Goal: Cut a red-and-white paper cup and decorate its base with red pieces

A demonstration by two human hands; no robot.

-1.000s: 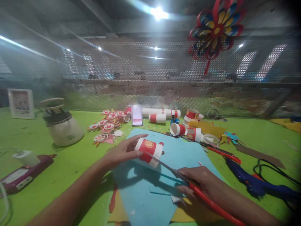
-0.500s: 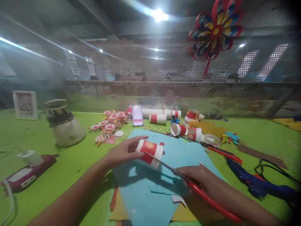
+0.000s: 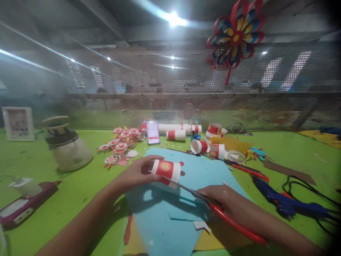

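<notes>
A red and white paper cup [image 3: 166, 168] with a gold emblem lies on its side in the grip of my left hand [image 3: 142, 170], thumb below and fingers behind its left end. My right hand [image 3: 226, 201] is closed around the red-handled scissors [image 3: 231, 222]. Their blades reach left to the cup and lie against its lower side; how far they cut into it I cannot tell. Beneath both hands are light blue paper sheets [image 3: 149, 220], with yellow paper under them. A small white paper scrap [image 3: 201, 226] lies below the scissors.
Behind the sheets stand a phone [image 3: 153, 133] and more paper cups [image 3: 176, 135]. Decorated paper discs [image 3: 119, 142] are heaped at left, near a beige kettle [image 3: 69, 151] and a power strip [image 3: 26, 204]. A blue glue gun [image 3: 290, 202] and its cord lie at right, by a tape roll [image 3: 235, 156].
The view has shifted slightly, so most things appear a little further left. The scissor blades lie a bit lower along the cup, which my left hand still holds.
</notes>
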